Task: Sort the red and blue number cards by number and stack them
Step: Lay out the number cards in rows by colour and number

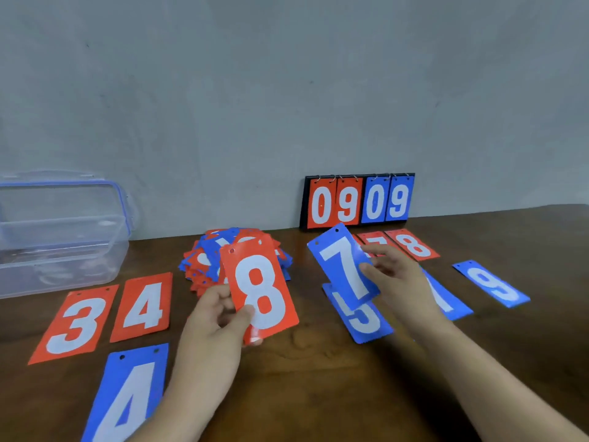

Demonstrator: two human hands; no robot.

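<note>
Grey wall at the back, dark wooden counter [318, 378] up front, and both hands are loaded. Left hand [216, 317] pinches a red 8 card [261, 291] near its lower corner, thumb on the face, holding it upright just in front of the unsorted pile [236, 250]. Right hand [392, 272] has its fingers [376, 250] closed on the side edge of a blue 7 card [344, 266], tilted above the blue 5 [363, 317], which lies flat. Now the key bit: the laid blue 7 [446, 301] sits just right of that hand, partly hidden under the wrist, its long axis running away and slightly leftward. That looks like a short carry to the right. The laid red 8 [412, 245] is back right, near the scoreboard [358, 200], closer to the right hand than the left.
</note>
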